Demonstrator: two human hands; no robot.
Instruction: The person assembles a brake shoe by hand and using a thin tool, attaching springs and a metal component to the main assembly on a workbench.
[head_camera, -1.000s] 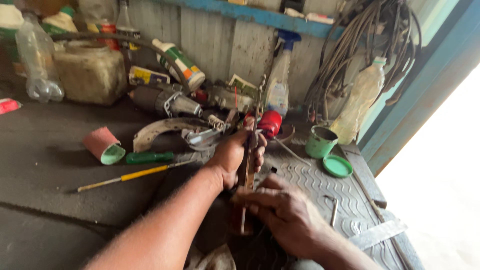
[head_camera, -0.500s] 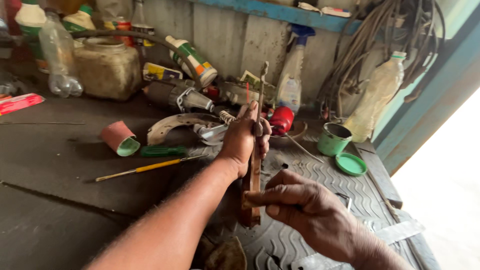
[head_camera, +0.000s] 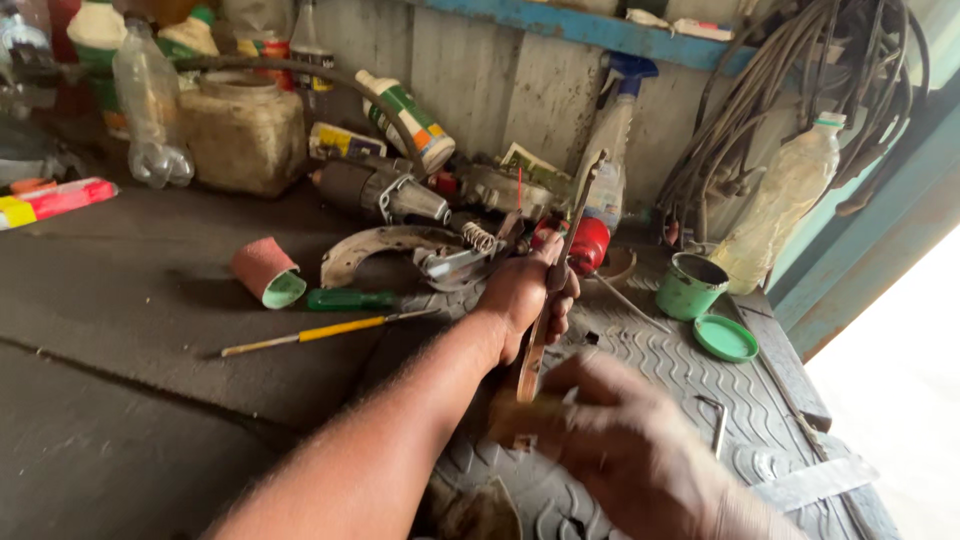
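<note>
Head view. Left hand (head_camera: 525, 295) closed around a long rusty metal bar (head_camera: 548, 300), gripping it at mid-length; bar stands nearly upright, top end tilted toward 1 o'clock, lower end down on the grey ribbed mat (head_camera: 660, 370). Right hand (head_camera: 620, 440) at 5 o'clock of the left hand, motion-blurred, fingers curled at the foot of the bar; cannot tell whether it grips the bar or only touches it.

Surroundings on the dark workbench (head_camera: 120, 330):
- yellow-handled screwdriver (head_camera: 320, 330) lying at 9 o'clock of the left hand, green handle (head_camera: 352, 299) just above it
- pink roll with green end (head_camera: 266, 272) farther toward 9 o'clock
- curved metal shoe with spring (head_camera: 390, 250) at 11 o'clock
- red canister (head_camera: 590, 245) just behind the bar, 1 o'clock
- green cup (head_camera: 692, 285) and its green lid (head_camera: 726, 338) at 3 o'clock, apart from each other
- hex key (head_camera: 718, 420) on the mat, near the right hand.
</note>
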